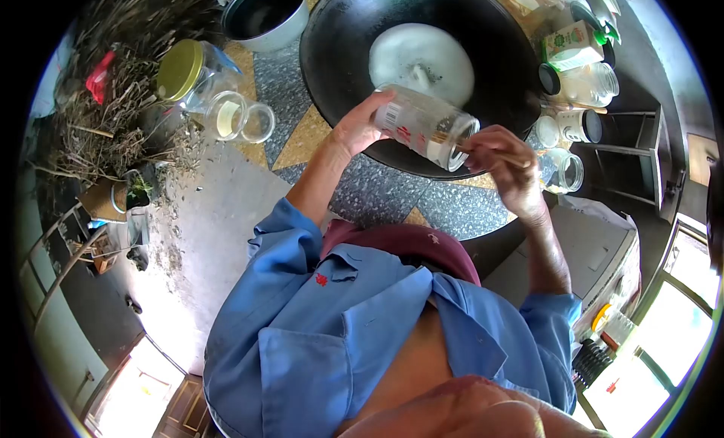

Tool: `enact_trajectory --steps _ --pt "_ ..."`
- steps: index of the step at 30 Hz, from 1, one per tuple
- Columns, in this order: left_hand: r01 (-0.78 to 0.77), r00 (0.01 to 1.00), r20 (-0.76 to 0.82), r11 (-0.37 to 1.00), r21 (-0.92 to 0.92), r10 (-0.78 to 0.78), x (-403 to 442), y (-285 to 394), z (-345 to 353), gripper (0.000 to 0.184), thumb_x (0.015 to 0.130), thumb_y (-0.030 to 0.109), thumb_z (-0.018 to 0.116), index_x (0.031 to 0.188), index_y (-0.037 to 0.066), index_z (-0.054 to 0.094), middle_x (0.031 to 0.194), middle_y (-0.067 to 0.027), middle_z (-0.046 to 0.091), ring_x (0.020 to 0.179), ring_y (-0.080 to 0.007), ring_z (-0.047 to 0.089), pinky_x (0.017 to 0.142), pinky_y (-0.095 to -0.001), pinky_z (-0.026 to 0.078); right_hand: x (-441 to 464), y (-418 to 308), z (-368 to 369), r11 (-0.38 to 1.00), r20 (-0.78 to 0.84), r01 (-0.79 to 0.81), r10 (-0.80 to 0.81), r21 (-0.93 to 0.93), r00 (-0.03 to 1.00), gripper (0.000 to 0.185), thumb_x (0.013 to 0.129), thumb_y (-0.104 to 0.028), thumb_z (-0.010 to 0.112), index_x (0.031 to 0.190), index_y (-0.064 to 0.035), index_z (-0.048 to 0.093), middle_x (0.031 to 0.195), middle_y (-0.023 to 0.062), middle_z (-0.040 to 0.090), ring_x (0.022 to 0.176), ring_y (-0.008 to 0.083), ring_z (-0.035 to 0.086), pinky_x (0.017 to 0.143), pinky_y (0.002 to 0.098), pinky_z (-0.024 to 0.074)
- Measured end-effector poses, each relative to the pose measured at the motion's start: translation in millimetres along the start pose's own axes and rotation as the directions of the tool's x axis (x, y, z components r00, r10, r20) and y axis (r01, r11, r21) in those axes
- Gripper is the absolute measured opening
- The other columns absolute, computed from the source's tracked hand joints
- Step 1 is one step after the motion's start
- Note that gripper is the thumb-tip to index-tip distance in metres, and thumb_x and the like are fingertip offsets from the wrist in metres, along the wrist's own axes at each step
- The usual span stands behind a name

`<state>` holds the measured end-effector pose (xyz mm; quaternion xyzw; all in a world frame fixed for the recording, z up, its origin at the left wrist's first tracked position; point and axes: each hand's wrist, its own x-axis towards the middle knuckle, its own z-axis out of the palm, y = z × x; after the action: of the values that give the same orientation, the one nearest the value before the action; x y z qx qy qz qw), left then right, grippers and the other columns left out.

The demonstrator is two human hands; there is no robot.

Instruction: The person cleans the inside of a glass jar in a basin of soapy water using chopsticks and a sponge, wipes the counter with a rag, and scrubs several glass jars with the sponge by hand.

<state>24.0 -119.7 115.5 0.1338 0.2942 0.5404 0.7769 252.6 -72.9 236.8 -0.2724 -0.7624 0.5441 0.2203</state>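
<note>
A clear glass jar point(422, 126) with red print and a barcode label lies tilted in front of me, its mouth towards the right. The fingers of my left hand point(362, 125) are wrapped round its base end. My right hand point(507, 166) grips a thin brown stick-like handle point(466, 147) that reaches into the jar's mouth; I cannot make out what its far end is. Behind the jar is a large black wok point(339, 61) with a pool of white, foamy liquid point(422, 57) in it.
Left of the wok are a grey pot point(279, 38), a gold-lidded jar point(181, 70) and open glass jars point(240, 119). Dry twigs point(113, 129) lie beyond. Jars point(592, 83) and a green-white carton point(573, 47) line the right edge of the speckled counter point(377, 189).
</note>
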Motion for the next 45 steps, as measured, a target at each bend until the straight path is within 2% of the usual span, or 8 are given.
enact_trajectory --steps 5,11,16,25,31,35,39,45 --pt "-0.492 0.870 0.041 0.857 0.153 0.492 -9.6 -2.9 16.7 0.054 0.080 0.017 0.049 0.128 0.005 0.028 0.128 -0.0146 0.035 0.119 -0.0253 0.036 0.098 -0.0406 0.031 -20.8 19.9 6.7 0.758 -0.287 -0.042 0.297 0.651 0.911 0.021 0.088 -0.016 0.045 0.091 0.0019 0.055 0.080 0.0119 0.059 0.066 0.0197 0.060 0.059 0.0261 0.0500" --pt "-0.543 0.837 0.165 0.830 0.130 0.522 -21.4 -18.1 23.4 0.059 0.075 0.014 0.054 0.127 0.007 0.026 0.124 -0.0119 0.038 0.116 -0.0241 0.039 0.097 -0.0381 0.033 -35.8 43.8 21.1 0.431 -0.316 0.078 0.515 0.899 0.797 0.021 0.087 -0.017 0.046 0.091 0.0015 0.055 0.080 0.0107 0.058 0.067 0.0200 0.058 0.057 0.0239 0.0466" --pt "-0.508 0.858 0.001 0.849 0.146 0.513 -28.9 -23.7 33.3 0.053 0.078 0.016 0.051 0.125 0.007 0.029 0.118 -0.0110 0.043 0.109 -0.0225 0.044 0.092 -0.0367 0.038 -38.0 17.4 21.3 0.701 -0.349 -0.093 0.460 0.707 0.816 0.023 0.089 -0.022 0.046 0.092 -0.0008 0.055 0.081 0.0092 0.058 0.047 0.0078 0.041 0.042 0.0168 0.0313" --pt "-0.421 0.896 0.192 0.904 0.073 0.401 -33.0 -11.1 18.9 0.051 0.080 0.027 0.049 0.124 0.007 0.032 0.115 -0.0125 0.047 0.101 -0.0238 0.051 0.071 -0.0345 0.051 -43.9 16.4 18.3 0.718 -0.211 -0.139 0.374 0.682 0.903 0.023 0.089 -0.024 0.046 0.092 -0.0034 0.054 0.081 0.0076 0.060 0.042 0.0054 0.039 0.037 0.0164 0.0276" --pt "-0.184 0.970 0.167 0.982 0.041 0.175 -27.6 -12.1 8.0 0.044 0.086 0.028 0.041 0.121 0.003 0.038 0.117 -0.0142 0.048 0.102 -0.0246 0.052 0.083 -0.0370 0.046 -33.4 -23.1 7.2 0.988 0.030 -0.143 0.142 0.057 0.989 0.012 0.084 -0.006 0.049 0.092 0.0005 0.057 0.086 0.0072 0.058 0.053 0.0070 0.047 0.047 0.0185 0.0384" --pt "-0.002 1.000 0.028 0.996 0.093 0.000 -13.4 -11.0 -3.3 0.044 0.085 0.037 0.043 0.114 0.005 0.046 0.100 -0.0119 0.058 0.077 -0.0243 0.061 0.050 -0.0367 0.052 -22.8 -18.2 2.7 0.973 0.121 0.125 -0.102 -0.195 0.987 0.011 0.081 0.002 0.051 0.090 0.0023 0.057 0.086 0.0090 0.056 0.069 0.0123 0.055 0.056 0.0215 0.0446" --pt "-0.021 0.998 -0.066 1.000 0.011 0.022 -18.3 -6.5 -9.1 0.045 0.083 0.041 0.044 0.110 0.005 0.049 0.097 -0.0117 0.059 0.077 -0.0261 0.061 0.052 -0.0380 0.052 -37.7 -17.2 -24.9 0.980 -0.082 0.111 -0.099 0.167 0.992 0.018 0.087 -0.011 0.047 0.093 0.0040 0.055 0.090 0.0110 0.053 0.070 0.0130 0.056 0.061 0.0241 0.0474" --pt "0.019 1.000 0.023 0.998 -0.061 -0.017 -16.3 -11.9 -3.2 0.047 0.082 0.039 0.045 0.112 0.003 0.047 0.100 -0.0140 0.057 0.080 -0.0260 0.061 0.051 -0.0363 0.053 -34.0 -8.6 -14.6 0.998 -0.048 0.034 -0.031 0.060 0.998 0.019 0.087 -0.012 0.049 0.094 0.0036 0.056 0.092 0.0100 0.053 0.067 0.0110 0.055 0.056 0.0211 0.0441"
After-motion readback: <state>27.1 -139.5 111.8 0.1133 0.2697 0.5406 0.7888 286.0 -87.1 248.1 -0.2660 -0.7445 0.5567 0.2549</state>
